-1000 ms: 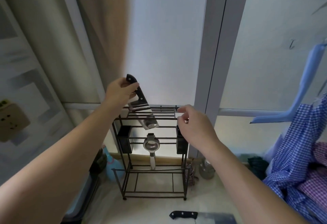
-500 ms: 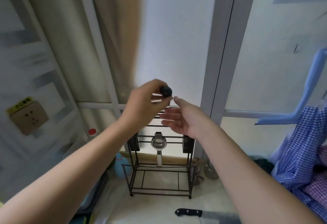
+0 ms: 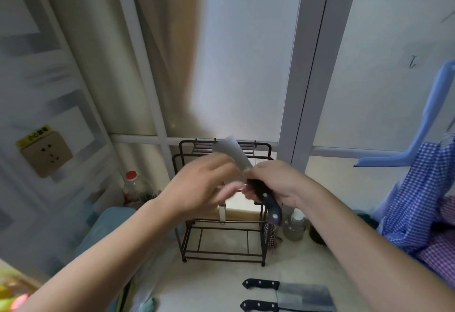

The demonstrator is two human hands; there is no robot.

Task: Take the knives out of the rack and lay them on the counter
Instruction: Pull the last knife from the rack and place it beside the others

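A black wire rack (image 3: 263, 242) stands on the pale counter (image 3: 216, 282) against the window. In front of its top, my right hand (image 3: 278, 183) grips the black riveted handle of a knife (image 3: 267, 201), whose grey blade points up and left over the rack. My left hand (image 3: 199, 188) is blurred just left of the blade, fingers curled near it; I cannot tell whether it touches. Two cleavers with black handles lie on the counter at the bottom: one (image 3: 295, 289) and another (image 3: 283, 306) nearer me.
A red-capped bottle (image 3: 134, 186) and a blue item (image 3: 108, 223) sit left of the rack. A small jar (image 3: 294, 225) stands to its right. Blue and pink checked cloth (image 3: 423, 201) hangs at the right. A wall socket (image 3: 46, 154) is on the left.
The knife has come out of the rack's top slots. It passed from my left hand to my right hand, which now holds its handle. The view has tilted down, showing a second cleaver.
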